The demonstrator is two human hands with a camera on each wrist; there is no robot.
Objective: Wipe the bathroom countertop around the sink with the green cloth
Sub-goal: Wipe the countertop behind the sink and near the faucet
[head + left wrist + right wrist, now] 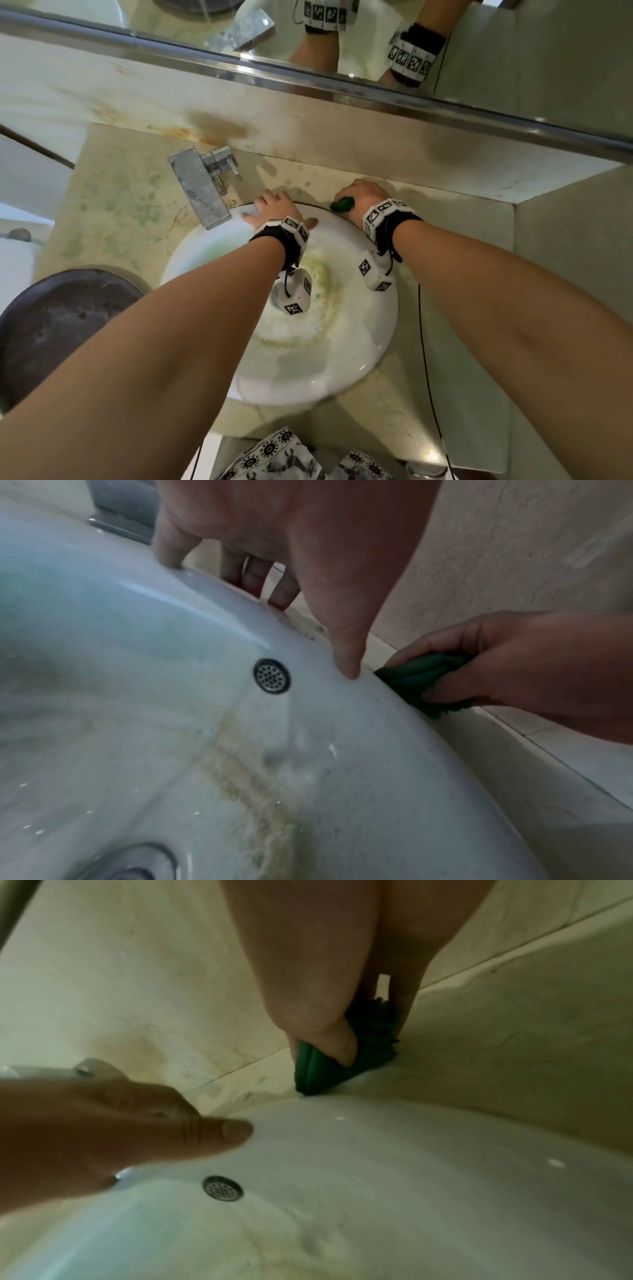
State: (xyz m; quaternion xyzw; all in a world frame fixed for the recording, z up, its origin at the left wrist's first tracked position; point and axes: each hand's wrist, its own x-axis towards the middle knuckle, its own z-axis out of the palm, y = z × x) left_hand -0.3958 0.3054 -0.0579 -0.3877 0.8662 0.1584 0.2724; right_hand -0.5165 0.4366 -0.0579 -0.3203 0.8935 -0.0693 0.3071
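The green cloth (342, 204) is bunched in my right hand (359, 197), which grips it and holds it down on the beige marble countertop (120, 205), just behind the far right rim of the white round sink (342, 370). In the right wrist view the thumb pins the cloth (322, 1074) where counter and rim meet. My left hand (274, 209) rests on the sink's far rim with nothing in it. Its fingers (260, 574) reach over the rim and the thumb lies on the rim. The left wrist view shows the cloth (418, 677) wedged against the rim.
A chrome faucet (202, 186) stands at the back left of the sink. The stained backsplash and a metal-framed mirror (308, 75) rise close behind. A side wall (575, 257) closes the counter on the right. A dark round object (58, 329) sits lower left. The basin has yellowish stains.
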